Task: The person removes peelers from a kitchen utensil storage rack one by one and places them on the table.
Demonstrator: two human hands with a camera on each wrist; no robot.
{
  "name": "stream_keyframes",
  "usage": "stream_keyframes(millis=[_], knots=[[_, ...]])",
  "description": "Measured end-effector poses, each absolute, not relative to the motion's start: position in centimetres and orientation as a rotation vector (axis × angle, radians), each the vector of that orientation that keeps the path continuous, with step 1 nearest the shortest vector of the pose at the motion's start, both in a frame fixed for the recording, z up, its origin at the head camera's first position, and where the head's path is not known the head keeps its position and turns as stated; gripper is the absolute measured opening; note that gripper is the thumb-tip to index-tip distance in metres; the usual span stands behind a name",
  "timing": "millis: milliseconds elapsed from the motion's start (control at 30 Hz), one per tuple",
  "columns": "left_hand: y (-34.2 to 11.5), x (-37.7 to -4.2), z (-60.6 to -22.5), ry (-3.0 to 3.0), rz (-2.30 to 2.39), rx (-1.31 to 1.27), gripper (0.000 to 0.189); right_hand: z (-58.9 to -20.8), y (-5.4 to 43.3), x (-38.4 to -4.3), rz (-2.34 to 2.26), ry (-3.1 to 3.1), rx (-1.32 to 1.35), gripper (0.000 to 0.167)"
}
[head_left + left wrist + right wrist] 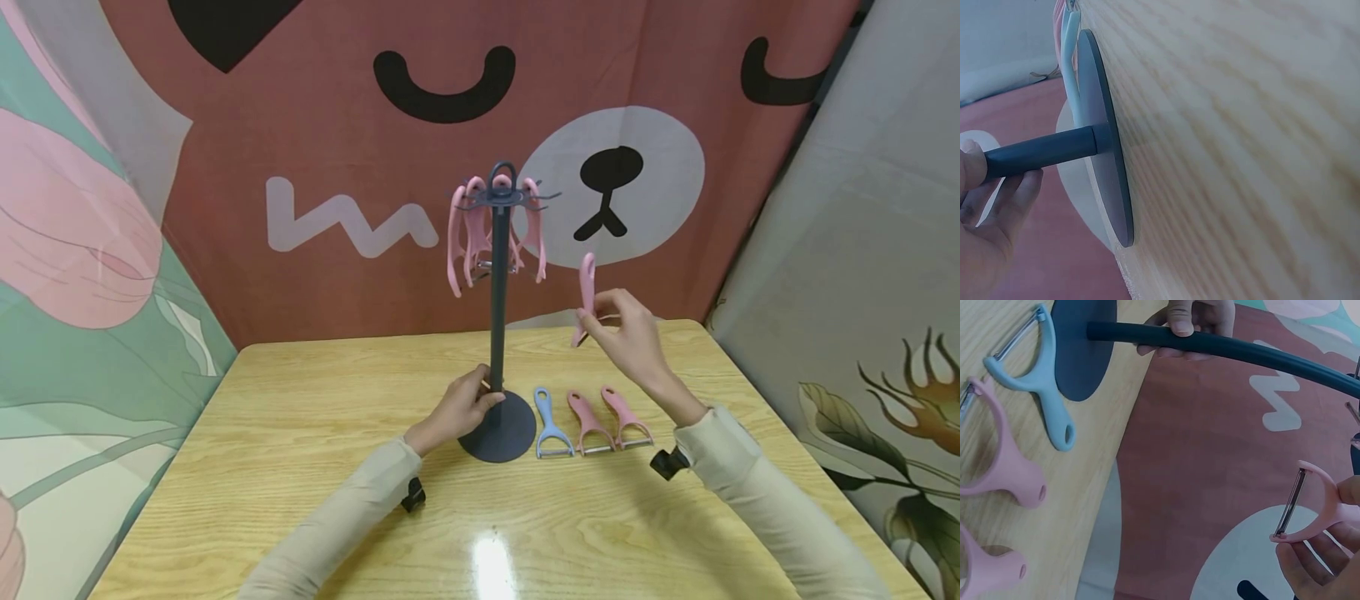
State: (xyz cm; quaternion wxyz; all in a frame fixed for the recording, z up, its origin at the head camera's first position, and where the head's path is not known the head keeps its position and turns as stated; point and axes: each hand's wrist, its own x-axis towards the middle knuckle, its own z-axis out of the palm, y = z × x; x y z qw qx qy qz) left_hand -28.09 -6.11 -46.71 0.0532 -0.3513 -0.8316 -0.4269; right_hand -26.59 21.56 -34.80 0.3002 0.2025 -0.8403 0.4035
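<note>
From where I stand, the right hand (628, 333) is pinching a pink Y-peeler (587, 279) by its neck, thumb on one side and fingers on the other. The peeler hangs in the air to the right of the dark hook stand (498, 308), apart from it and lower than its hooks (551, 197), holed handle end up and blade down. The left hand (467, 407) grips the pole low, just above the round base, a sensible place to keep the stand from tipping or turning.

Several pink peelers (456, 237) already hang at the top, bunched mostly to the left, while a hook pointing right looks bare. I'd judge that one the easiest to reach: lift the handle end to its height, line the hole up with the tip, slide it inward, and let go only once the hook carries the weight. Holding the neck leaves the hole free, which helps; the fingers should stay off the blade, and the peeler shouldn't knock its neighbours.

On the wooden table (337, 500), right of the base, lie a blue peeler (547, 417), a pink one (582, 412) beside it and another pink one (617, 406) farthest right, handles pointing to the far side.
</note>
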Motion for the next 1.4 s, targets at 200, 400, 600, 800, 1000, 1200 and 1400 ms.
stream_keyframes(millis=[200,400,600,800,1000,1200,1400], knots=[[-6.1,-28.0,-46.7,-2.530,-1.293,-1.067,0.023,-35.3,22.1,-26.5,1.044,-2.303,0.490,0.016],[-6.1,-28.0,-46.8,-2.537,-1.301,-1.060,0.021,-35.9,22.8,-26.5,0.982,-2.382,0.455,0.019],[-6.0,-28.0,-46.8,-2.539,-1.299,-1.055,0.021,-36.5,23.6,-26.4,0.911,-2.433,0.419,0.022],[-6.1,-28.0,-46.8,-2.541,-1.281,-1.067,0.021,-37.0,24.1,-26.5,0.846,-2.460,0.430,0.018],[-6.1,-27.9,-46.7,-2.546,-1.258,-1.074,0.020,-37.4,24.6,-26.6,0.816,-2.538,0.420,0.017],[-6.0,-28.0,-46.7,-2.536,-1.242,-1.074,0.020,-37.9,25.2,-26.6,0.803,-2.628,0.401,0.017],[-6.0,-28.0,-46.7,-2.529,-1.255,-1.065,0.019,-38.2,26.0,-26.5,0.777,-2.706,0.373,0.018]])
